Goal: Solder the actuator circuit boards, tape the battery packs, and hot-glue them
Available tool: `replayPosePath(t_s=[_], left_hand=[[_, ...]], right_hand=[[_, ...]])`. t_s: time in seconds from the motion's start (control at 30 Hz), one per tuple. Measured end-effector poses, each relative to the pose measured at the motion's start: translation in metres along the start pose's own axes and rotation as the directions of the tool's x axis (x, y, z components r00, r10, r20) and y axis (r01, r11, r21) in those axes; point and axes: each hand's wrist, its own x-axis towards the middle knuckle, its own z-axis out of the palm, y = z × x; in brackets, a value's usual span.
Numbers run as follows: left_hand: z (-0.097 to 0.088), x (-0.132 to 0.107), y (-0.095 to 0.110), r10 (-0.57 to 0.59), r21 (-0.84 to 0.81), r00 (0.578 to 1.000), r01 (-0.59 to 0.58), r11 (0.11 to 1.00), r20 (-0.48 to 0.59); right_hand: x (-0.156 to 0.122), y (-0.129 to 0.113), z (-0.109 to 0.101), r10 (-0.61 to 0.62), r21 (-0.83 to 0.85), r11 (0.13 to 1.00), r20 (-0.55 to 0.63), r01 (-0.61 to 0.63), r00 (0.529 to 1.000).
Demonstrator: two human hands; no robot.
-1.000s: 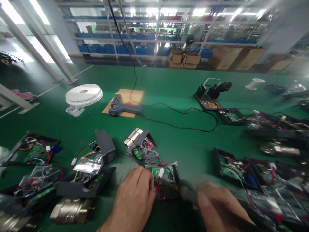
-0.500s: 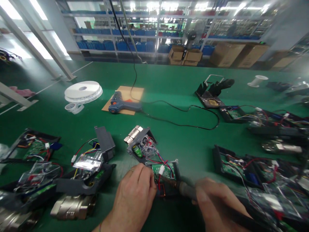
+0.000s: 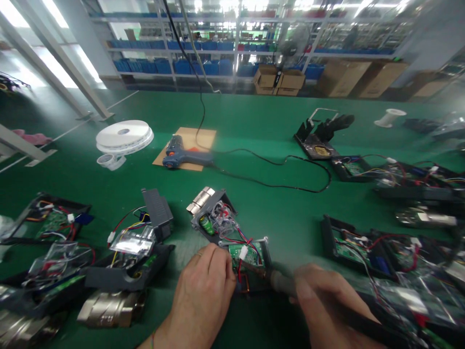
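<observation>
My left hand (image 3: 201, 295) lies at the bottom centre, fingers curled, pinching at the edge of a small green circuit board (image 3: 247, 257) with red, blue and white wires, set in an open black housing (image 3: 218, 220). My right hand (image 3: 327, 303) grips a soldering iron (image 3: 278, 281) by its dark handle. Its tip points left onto the board. What the left fingers pinch is hidden.
Several open black units with boards and wires lie left (image 3: 127, 264) and right (image 3: 363, 249). Further back are a blue glue gun (image 3: 181, 157) on cardboard, white tape reels (image 3: 123, 135), a black cable (image 3: 276, 182), a soldering stand (image 3: 317, 140), and shelves with cardboard boxes (image 3: 278, 80).
The view has tilted slightly, so everything sits a little higher. Both hands stay at the board; the iron tip has shifted a little along it.
</observation>
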Motion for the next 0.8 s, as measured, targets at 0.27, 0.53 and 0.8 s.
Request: replayPosePath(t_s=[0.27, 0.53, 0.8], left_hand=[[0.002, -0.004, 0.0013, -0.032, 0.009, 0.999, 0.032, 0.999, -0.005], [0.0005, -0.0064, 0.0011, -0.068, -0.01, 0.998, 0.068, 0.998, 0.004], [0.001, -0.0075, 0.0003, -0.089, -0.085, 0.996, 0.089, 0.992, 0.002]], right_hand=[[0.0023, -0.0046, -0.0001, 0.017, 0.014, 1.0, -0.011, -0.017, 1.0], [0.0015, 0.0018, -0.0061, 0.015, 0.065, 0.998, -0.011, -0.014, 1.0], [0.0024, 0.0018, -0.0058, 0.033, 0.082, 0.996, 0.002, -0.033, 0.999]])
